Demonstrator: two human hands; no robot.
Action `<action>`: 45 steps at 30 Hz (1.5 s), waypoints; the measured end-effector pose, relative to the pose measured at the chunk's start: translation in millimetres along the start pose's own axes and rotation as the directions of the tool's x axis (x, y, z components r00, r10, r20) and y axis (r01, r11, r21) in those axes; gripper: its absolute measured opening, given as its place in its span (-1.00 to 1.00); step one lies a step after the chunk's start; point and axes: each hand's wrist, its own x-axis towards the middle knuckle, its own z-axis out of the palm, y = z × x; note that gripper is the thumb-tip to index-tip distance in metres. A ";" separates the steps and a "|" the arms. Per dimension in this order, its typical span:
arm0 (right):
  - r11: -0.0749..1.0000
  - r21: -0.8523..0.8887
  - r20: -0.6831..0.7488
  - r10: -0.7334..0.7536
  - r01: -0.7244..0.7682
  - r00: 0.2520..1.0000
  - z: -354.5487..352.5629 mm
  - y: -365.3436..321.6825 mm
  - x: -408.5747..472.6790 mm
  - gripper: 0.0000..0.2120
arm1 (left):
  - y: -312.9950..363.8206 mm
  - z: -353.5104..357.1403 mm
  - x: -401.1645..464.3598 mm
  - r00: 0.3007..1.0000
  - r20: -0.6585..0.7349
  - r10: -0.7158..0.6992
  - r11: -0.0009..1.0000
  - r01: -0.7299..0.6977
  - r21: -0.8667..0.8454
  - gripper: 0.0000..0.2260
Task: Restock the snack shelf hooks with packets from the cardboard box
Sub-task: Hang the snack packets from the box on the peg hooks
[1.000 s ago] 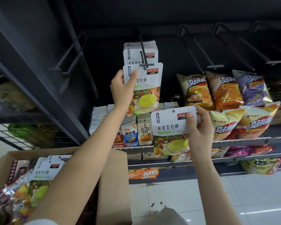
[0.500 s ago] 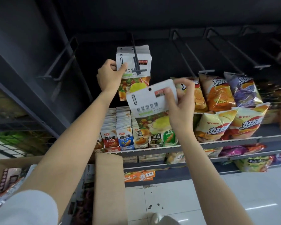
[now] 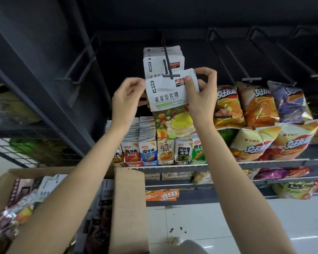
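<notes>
Head view: packet (image 3: 170,92) now raised to hook (image 3: 170,75) tip; both hands (image 3: 128,99) (image 3: 200,92) pinching its top corners; threading next.

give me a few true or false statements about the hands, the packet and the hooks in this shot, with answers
1. Both hands hold one gummy packet at the tip of the loaded hook. True.
2. The left hand is inside the cardboard box. False: it pinches the packet's left top corner.
3. The hooks to the right are empty. True.
4. The right hand holds a chip bag. False: it grips the gummy packet's top right.
</notes>
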 end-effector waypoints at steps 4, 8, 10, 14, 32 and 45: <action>1.000 -0.028 0.036 -0.004 0.005 0.999 -0.1 0.8 4.8 -0.85 | 2.2 8.4 -17.1 0.998 0.010 -0.066 0.995 0.066 -0.079 -0.91; 0.999 -0.046 0.070 -0.009 0.012 0.998 -0.7 1.2 9.3 -0.85 | 1.3 13.1 -17.4 0.997 -0.017 -0.077 0.995 0.076 -0.068 -0.87; 0.999 -0.047 0.074 -0.001 0.004 0.997 -1.8 2.3 12.2 -0.85 | 2.1 14.9 -15.5 0.997 -0.016 -0.078 0.995 0.077 -0.064 -0.87; 0.999 -0.045 0.085 0.025 -0.021 0.996 -6.1 3.4 15.4 -0.86 | 3.5 18.4 -15.5 0.999 -0.018 -0.046 0.998 0.045 -0.051 -0.91; 0.841 -0.541 0.046 0.007 0.019 0.999 37.5 42.4 92.0 -0.66 | -38.0 34.1 79.4 0.970 -0.219 -0.103 0.968 0.148 0.201 -0.91; 0.882 -0.458 0.052 -0.100 0.113 0.994 25.0 58.5 31.2 -0.65 | -38.7 19.8 51.4 0.960 -0.278 0.040 0.979 0.018 0.201 -0.77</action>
